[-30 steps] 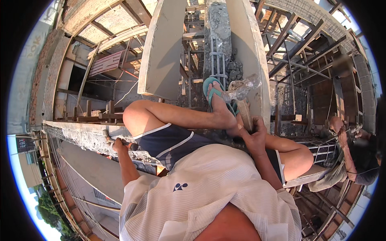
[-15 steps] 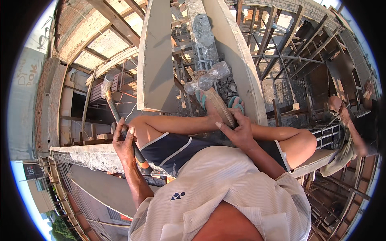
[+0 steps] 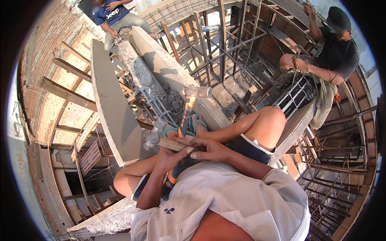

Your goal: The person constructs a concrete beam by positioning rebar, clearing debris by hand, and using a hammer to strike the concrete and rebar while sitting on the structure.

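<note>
Your left hand (image 3: 169,154) is wrapped around the orange-handled hammer (image 3: 189,110), whose steel head stands raised above your sandalled foot (image 3: 197,122). Your right hand (image 3: 211,150) grips a short chisel (image 3: 159,136) just left of that foot, its tip blurred. The hammer's handle end is hidden behind your wrist.

Dull metal hammer head (image 3: 197,91), rough concrete beam (image 3: 138,72), weathered wooden props (image 3: 66,93)

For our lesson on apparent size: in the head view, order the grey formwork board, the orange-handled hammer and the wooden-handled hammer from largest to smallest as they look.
1. Grey formwork board
2. Orange-handled hammer
3. Wooden-handled hammer, partly hidden by the hands, so this last ranking is unsure.
</note>
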A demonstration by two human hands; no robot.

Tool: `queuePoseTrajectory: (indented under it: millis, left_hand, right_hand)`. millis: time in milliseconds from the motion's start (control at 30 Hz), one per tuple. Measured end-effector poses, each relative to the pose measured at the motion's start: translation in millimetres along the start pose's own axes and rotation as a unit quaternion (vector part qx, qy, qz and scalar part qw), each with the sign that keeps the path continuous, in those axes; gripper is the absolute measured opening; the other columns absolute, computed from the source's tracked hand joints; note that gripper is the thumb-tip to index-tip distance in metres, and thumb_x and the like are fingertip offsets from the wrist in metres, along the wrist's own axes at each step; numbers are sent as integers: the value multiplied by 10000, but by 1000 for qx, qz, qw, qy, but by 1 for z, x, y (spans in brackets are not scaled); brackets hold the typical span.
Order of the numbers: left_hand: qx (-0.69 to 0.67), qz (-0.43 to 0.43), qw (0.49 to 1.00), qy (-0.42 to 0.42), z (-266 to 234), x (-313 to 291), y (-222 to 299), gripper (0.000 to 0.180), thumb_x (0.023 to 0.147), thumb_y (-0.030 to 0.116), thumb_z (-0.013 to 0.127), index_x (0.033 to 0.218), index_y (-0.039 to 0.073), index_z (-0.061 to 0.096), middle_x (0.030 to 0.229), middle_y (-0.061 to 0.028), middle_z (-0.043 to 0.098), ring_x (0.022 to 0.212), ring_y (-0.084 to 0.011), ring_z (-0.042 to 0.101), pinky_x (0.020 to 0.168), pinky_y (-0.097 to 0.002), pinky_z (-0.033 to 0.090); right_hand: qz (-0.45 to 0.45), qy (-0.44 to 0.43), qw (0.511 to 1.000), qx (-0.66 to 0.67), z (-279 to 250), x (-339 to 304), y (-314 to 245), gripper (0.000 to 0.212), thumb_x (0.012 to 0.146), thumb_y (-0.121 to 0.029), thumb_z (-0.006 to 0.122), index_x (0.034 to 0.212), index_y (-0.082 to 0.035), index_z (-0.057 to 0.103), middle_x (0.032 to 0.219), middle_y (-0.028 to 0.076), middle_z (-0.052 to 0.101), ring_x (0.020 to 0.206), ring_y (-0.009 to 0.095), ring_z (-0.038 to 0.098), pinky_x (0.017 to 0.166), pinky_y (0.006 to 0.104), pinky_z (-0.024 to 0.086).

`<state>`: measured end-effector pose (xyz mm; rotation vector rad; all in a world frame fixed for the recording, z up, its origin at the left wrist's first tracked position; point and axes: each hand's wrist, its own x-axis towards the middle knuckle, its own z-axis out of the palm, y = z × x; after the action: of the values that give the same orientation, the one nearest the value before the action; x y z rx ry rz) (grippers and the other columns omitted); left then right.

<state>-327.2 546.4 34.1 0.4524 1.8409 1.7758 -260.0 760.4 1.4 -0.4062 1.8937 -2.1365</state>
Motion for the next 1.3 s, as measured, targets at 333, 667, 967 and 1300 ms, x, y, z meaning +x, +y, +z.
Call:
queuePoseTrajectory:
  millis: [333,667,967,1300]
  left_hand:
    - [130,43,987,-86,21,2,25,243,748,56,857,952,49,725,1109,-74,578,1060,-196,604,913,-363,510]
    - [134,133,980,-59,25,7,43,145,848,100,770,958,58,685,1380,-188,564,1349,-351,512,1160,-498,337]
    - [162,167,902,364,-73,49,82,204,978,197,730,931,9,668,852,3,680,768,-87,584,716,-269,488]
    - [399,224,837,299,-115,84,24,187,748,108,728,746,-10,583,610,-198,549,507,-272,476,558,-380,453]
  right_hand:
    - [46,34,822,566,-28,22,0,491,1003,-246,634,1429,-86,448,1263,163,589,1206,265,588,1006,442,509]
    - [-119,265,894,343,-27,27,6,260,969,-9,638,1193,-42,511,1018,124,660,1005,265,700,814,382,594]
    - [-80,511,844,-143,-58,-3,-48,352,957,-202,731,1155,69,624,938,156,718,852,195,661,775,349,528]
    - [41,198,973,-112,-34,-6,-40,202,898,-101,742,1031,19,649,885,62,660,841,103,601,731,284,488]
